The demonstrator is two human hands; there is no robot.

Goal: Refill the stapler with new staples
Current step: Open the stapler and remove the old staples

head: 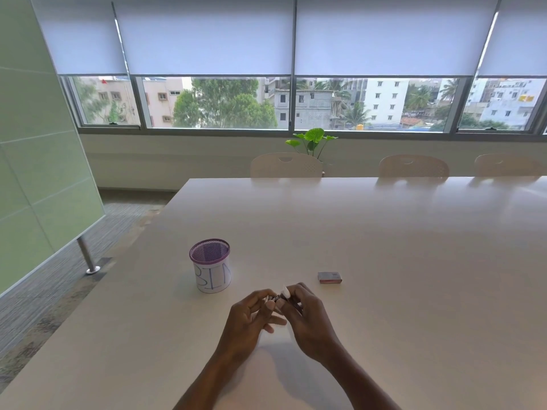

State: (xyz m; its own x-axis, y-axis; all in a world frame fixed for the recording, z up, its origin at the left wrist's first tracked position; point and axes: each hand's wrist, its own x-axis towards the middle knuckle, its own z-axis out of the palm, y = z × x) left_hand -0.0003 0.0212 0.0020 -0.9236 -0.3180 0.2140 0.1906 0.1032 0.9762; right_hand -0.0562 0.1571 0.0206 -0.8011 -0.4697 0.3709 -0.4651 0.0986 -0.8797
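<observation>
Both of my hands meet just above the white table (384,261), near its front. My left hand (251,318) and my right hand (307,318) together grip a small stapler (279,296), of which only a dark metal part and a white end show between the fingers. Most of the stapler is hidden by my fingers, so I cannot tell if it is opened. A small red and grey staple box (329,277) lies flat on the table, a short way to the right of and beyond my right hand.
A purple mesh cup (210,265) with a white paper label reading "BIN" stands left of my hands. Three pale chairs (285,165) line the table's far edge, with a green plant (313,140) behind them. The table's left edge drops to carpet.
</observation>
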